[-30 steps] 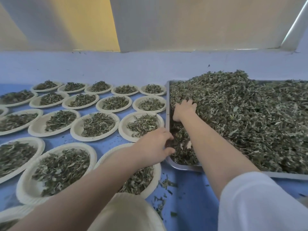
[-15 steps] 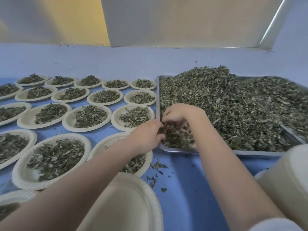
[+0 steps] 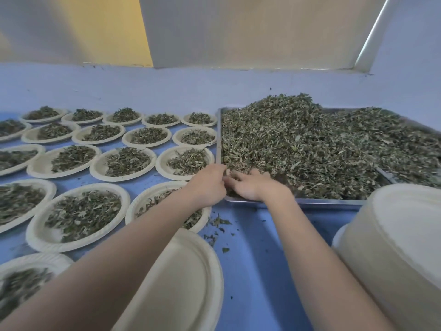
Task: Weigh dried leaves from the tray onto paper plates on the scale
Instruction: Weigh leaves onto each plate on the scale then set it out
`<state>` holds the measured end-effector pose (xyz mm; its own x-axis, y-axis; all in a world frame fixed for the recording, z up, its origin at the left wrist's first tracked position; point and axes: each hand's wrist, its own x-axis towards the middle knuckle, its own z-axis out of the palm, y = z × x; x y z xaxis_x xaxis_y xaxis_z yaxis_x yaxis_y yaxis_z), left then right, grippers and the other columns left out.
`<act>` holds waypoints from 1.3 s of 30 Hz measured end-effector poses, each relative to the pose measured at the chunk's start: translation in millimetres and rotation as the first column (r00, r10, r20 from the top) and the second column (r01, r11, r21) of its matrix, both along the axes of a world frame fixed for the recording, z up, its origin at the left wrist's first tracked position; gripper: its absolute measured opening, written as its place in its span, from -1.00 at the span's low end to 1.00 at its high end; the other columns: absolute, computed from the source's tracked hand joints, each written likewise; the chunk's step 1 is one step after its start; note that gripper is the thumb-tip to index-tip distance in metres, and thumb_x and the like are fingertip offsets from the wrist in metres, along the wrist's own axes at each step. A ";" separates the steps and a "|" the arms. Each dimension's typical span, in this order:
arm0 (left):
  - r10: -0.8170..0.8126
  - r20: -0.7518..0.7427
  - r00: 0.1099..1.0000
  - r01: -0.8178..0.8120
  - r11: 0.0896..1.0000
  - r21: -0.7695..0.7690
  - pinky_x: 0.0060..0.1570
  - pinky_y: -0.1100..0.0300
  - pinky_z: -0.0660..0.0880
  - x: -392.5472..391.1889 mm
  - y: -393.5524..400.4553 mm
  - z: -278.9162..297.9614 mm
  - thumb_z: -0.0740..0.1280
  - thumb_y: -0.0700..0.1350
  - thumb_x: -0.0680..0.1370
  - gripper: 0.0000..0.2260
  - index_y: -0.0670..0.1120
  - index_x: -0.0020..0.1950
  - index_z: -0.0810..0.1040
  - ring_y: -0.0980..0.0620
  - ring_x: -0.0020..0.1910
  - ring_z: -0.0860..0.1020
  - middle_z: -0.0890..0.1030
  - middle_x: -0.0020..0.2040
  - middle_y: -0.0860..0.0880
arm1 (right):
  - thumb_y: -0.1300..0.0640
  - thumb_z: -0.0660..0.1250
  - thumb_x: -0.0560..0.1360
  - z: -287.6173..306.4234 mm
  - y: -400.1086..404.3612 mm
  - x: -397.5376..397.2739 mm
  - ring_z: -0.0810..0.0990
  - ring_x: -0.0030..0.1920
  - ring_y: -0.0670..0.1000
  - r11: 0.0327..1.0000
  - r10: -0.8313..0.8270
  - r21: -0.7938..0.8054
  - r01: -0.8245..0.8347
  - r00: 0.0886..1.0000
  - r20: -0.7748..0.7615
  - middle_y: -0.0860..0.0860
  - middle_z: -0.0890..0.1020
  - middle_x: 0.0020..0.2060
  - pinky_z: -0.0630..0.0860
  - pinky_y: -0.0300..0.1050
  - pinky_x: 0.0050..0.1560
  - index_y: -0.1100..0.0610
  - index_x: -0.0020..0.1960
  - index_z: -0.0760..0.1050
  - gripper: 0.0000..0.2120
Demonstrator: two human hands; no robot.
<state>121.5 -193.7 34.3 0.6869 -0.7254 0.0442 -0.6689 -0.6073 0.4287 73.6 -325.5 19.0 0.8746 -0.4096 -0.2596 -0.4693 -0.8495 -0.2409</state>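
A metal tray (image 3: 310,201) heaped with dried leaves (image 3: 310,144) sits at the right on the blue table. My left hand (image 3: 208,183) curls over the tray's left rim near its front corner; its fingertips are hidden. Beside it, my right hand (image 3: 250,186) lies palm down inside the tray's front left corner, fingers spread in the leaves. An empty paper plate (image 3: 183,283) lies close to me under my left forearm. No scale shows.
Several paper plates with leaf portions (image 3: 81,211) stand in rows across the left half of the table. A tall stack of empty plates (image 3: 396,247) rises at the right front. Loose leaf bits (image 3: 217,231) lie on the blue surface (image 3: 257,271).
My right hand has pulled back from the heap to the tray's front left corner, dragging leaves with it. My left hand stays at the tray's rim. The view has swung left.
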 end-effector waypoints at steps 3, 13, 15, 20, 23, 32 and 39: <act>-0.006 -0.039 0.999 0.006 1.000 0.001 -0.02 0.06 0.42 -3.4 -1.4 1.9 0.12 -0.33 0.48 -0.70 -0.22 0.18 0.46 -0.14 0.03 0.49 0.53 0.12 -0.20 | -0.24 -0.15 0.59 -1.6 18.5 0.1 0.13 0.42 0.27 0.998 0.050 -0.033 -0.048 0.997 0.067 0.14 0.25 0.43 0.19 0.26 0.36 -0.07 0.47 0.21 -0.47; 0.031 -0.081 0.996 -0.032 0.999 -0.020 0.09 0.02 0.39 -7.7 2.1 1.9 0.09 -0.36 0.49 -0.70 -0.17 0.17 0.42 -0.07 0.00 0.42 0.52 0.16 -0.21 | 0.03 0.11 0.56 -2.5 36.7 -4.8 0.54 0.08 0.24 0.997 0.061 -0.053 -0.050 0.967 0.246 0.21 0.57 0.11 0.35 -0.08 -0.14 0.15 0.21 0.46 -0.68; 0.043 -0.097 0.994 -0.045 0.999 -0.023 0.06 0.05 0.40 -8.2 0.7 2.2 0.10 -0.36 0.48 -0.70 -0.18 0.17 0.41 -0.11 0.06 0.46 0.52 0.16 -0.20 | -0.02 0.12 0.57 1.4 32.0 -1.3 0.55 0.03 0.22 0.997 0.071 -0.022 -0.068 0.968 0.242 0.22 0.59 0.04 0.36 -0.09 -0.14 0.18 0.07 0.50 -0.68; 0.078 -0.112 0.991 -0.101 0.971 -0.218 -0.07 0.20 0.34 -11.5 -2.7 5.1 0.11 -0.36 0.49 -0.61 -0.15 0.30 0.40 -0.03 -0.01 0.46 0.54 0.13 -0.10 | -0.03 0.05 0.59 10.6 3.6 16.5 0.52 -0.23 0.09 0.982 -0.174 0.149 0.119 0.878 0.446 0.09 0.53 -0.26 0.34 -0.15 -0.28 0.07 -0.35 0.34 -0.62; 0.123 -0.255 0.959 -0.212 0.909 -0.359 -0.14 0.24 0.34 -12.1 -9.2 9.6 0.09 -0.32 0.56 -0.61 -0.14 0.39 0.35 0.11 -0.11 0.41 0.42 0.10 0.05 | 0.01 0.03 0.60 16.6 -8.0 25.5 0.39 -0.40 0.00 0.869 -0.474 0.403 0.286 0.716 0.513 0.02 0.45 -0.39 0.22 -0.21 -0.43 0.10 -0.35 0.31 -0.62; -0.237 -0.941 0.242 -0.725 0.600 -0.337 -0.04 -0.12 0.52 -34.4 0.4 38.4 0.09 0.01 0.64 -0.60 -0.35 -0.07 0.39 -0.22 -0.13 0.54 0.59 -0.17 -0.29 | -0.04 0.13 0.58 40.9 19.7 13.2 0.60 0.11 0.19 -0.133 -0.865 0.980 -0.148 0.499 -0.043 0.17 0.61 0.13 0.50 0.18 0.18 0.22 0.25 0.46 -0.60; -0.348 -0.910 0.226 -0.832 0.416 -0.366 0.06 -0.15 0.45 -55.9 64.8 50.3 0.05 -0.10 0.61 -0.69 -0.34 -0.09 0.40 -0.19 0.01 0.49 0.50 0.00 -0.25 | -0.01 0.13 0.57 56.3 99.3 -12.3 0.54 -0.29 0.10 -0.248 -0.699 0.939 -0.237 0.715 -0.004 0.14 0.56 -0.20 0.50 -0.09 -0.28 0.14 -0.09 0.48 -0.74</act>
